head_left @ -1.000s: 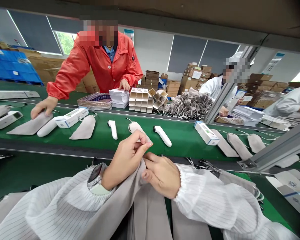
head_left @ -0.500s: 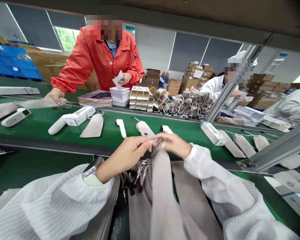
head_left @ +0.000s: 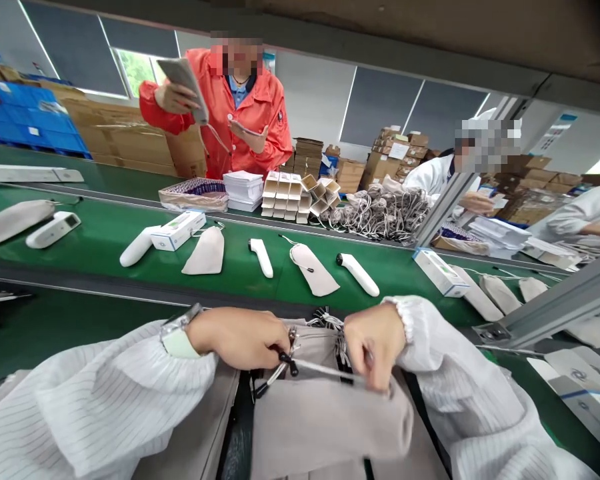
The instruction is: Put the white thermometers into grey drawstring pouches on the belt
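Note:
My left hand (head_left: 245, 337) is closed on the cord of a grey fabric pouch, beside a black cord stopper (head_left: 289, 363). The light cord runs taut from there to my right hand (head_left: 375, 340), whose fingers are pinched at the pouch's end. The grey pouch (head_left: 330, 413) lies sideways under both hands, its right end blurred. More flat grey pouches (head_left: 195, 433) are stacked below and beside it, with a bunch of cords and black stoppers (head_left: 327, 319) behind.
A green conveyor (head_left: 240, 280) carries white thermometers (head_left: 357, 273), pouches (head_left: 313, 267) and small boxes (head_left: 179, 230). A metal post (head_left: 455, 193) stands at the right. Across the belt, a person in red (head_left: 240, 127) holds a pouch. An opened box (head_left: 580, 387) lies at the right.
My hands have moved apart and lower, stretching the cord between them. The pouch has gone from hanging lengthwise to lying sideways. The person in red has lifted a pouch off the belt.

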Demonstrator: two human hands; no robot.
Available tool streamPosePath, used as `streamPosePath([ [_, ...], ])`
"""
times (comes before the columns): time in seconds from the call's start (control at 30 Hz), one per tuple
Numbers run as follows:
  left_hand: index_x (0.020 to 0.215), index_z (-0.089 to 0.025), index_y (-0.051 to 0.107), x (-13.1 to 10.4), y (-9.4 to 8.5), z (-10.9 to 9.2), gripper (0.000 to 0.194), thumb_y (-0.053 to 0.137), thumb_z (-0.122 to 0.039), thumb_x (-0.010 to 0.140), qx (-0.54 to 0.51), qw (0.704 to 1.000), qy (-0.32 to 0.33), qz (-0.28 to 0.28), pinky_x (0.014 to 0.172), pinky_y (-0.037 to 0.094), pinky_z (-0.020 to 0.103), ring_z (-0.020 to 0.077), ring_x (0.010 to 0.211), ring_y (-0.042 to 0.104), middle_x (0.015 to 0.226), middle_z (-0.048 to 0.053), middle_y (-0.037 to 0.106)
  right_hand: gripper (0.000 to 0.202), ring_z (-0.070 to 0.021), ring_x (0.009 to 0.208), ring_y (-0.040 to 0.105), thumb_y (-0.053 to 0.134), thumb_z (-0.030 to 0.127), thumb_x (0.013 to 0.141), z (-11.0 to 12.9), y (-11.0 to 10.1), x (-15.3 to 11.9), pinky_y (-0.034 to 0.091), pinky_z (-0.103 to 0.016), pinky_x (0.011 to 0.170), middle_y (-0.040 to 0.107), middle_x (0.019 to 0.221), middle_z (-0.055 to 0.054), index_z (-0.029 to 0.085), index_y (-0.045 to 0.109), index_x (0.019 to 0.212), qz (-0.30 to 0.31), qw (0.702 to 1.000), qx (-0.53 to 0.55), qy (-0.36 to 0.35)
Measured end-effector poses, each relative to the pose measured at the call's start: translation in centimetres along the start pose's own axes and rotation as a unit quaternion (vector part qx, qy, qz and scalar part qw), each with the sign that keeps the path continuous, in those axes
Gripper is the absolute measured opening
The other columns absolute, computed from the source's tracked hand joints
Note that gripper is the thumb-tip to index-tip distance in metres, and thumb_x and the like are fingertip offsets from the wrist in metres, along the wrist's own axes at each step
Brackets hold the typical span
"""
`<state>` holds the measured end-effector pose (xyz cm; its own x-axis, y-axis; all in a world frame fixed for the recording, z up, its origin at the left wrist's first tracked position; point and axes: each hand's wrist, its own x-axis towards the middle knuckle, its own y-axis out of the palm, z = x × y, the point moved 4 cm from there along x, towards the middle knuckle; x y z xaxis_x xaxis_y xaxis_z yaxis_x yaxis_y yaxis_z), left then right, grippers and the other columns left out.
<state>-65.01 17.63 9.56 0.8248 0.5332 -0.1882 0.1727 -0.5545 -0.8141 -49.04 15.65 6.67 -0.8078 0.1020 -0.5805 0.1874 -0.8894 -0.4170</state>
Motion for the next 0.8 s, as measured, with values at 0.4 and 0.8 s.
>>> streamPosePath([
  [0.4, 0.073, -0.015, 0.055, 1.5, 3.4, -3.5, 0.008, 0.051, -0.009, 0.075, 0.267, 0.956, 0.038, -0.117, 0.064, 0.04, 0.026, 0.0182, 0.081, 0.048, 0.082, 0.003, 0.055, 0.049, -0.0346, 0.109, 0.04, 0.056, 0.022, 0.071, -12.6, -7.3, -4.8, 0.028, -0.052, 0.087, 0.042, 0.117, -0.019, 0.015, 0.046, 0.118, -0.651, 0.639, 0.003, 0.409],
  [0.8, 0.076, -0.011, 0.054, 1.2, 4.0, -4.2, 0.036, 0.034, 0.012, 0.058, 0.359, 0.93, -0.047, -0.067, 0.068, 0.043, 0.032, 0.0226, 0.078, 0.053, 0.082, 0.009, 0.057, 0.062, -0.0187, 0.091, 0.055, 0.047, 0.024, 0.075, -13.8, -8.1, -5.9, 0.044, -0.034, 0.077, 0.054, 0.098, -0.008, 0.02, 0.017, 0.129, -0.727, 0.624, 0.155, 0.241],
])
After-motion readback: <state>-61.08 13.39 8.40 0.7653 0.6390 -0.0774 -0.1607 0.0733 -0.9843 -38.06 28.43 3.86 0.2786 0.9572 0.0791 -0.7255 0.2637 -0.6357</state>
